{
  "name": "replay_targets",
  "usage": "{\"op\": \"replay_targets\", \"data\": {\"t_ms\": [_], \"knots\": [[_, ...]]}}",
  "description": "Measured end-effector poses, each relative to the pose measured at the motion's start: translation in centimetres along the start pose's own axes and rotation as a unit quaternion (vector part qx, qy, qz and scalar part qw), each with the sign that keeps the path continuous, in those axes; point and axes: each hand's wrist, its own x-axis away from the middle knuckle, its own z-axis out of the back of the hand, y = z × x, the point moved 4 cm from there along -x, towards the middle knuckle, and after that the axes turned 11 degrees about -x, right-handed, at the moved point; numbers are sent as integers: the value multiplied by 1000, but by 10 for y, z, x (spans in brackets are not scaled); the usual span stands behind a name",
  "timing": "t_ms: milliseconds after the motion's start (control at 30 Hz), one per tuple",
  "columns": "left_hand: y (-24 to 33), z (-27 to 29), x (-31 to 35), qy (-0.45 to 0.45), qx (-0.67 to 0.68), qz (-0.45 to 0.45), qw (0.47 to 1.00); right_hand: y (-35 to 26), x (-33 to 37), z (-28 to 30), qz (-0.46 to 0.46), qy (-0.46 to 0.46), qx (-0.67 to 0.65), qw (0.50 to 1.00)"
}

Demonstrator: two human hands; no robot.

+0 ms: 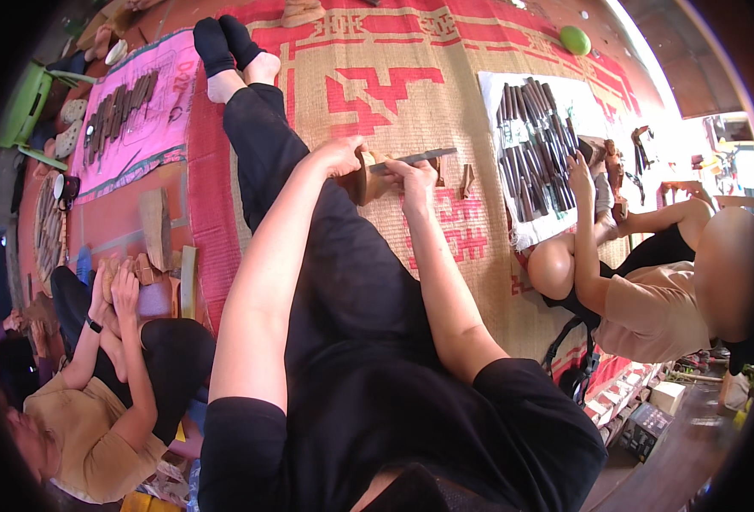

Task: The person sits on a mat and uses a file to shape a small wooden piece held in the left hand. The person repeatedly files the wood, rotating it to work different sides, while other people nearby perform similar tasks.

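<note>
Over my outstretched legs, my left hand [340,156] is closed round a brown wooden piece [361,185]. The piece's full shape is partly hidden by the hand. My right hand [417,177] grips a long, flat grey file [439,154]. Its one end lies across the top of the wooden piece, and the other sticks out to the right past my fingers. Just right of that hand, a small wooden piece [467,181] rests on the woven mat [462,102].
A white cloth [532,232] with several dark-handled carving tools lies at right, beside a seated person [650,299]. Another person [108,401] sits at left, near wood blocks [154,226]. A pink cloth [151,141] holds more tools. A green ball-like thing [575,40] sits far right.
</note>
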Motion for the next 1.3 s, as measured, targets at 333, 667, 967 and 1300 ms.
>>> {"op": "replay_targets", "data": {"t_ms": [333,667,967,1300], "knots": [[-4,-5,-4,-13,55,-5,998,-4,2,-6,-11,2,-5,1000],[-4,-5,-4,2,21,-8,1000,-4,-4,3,28,10,11,1000],[-21,-16,-17,-13,123,-35,992,-3,4,-6,-4,-19,-61,998],[-23,-15,-19,-39,141,-20,989,-14,3,-7,-7,-22,-5,1000]]}}
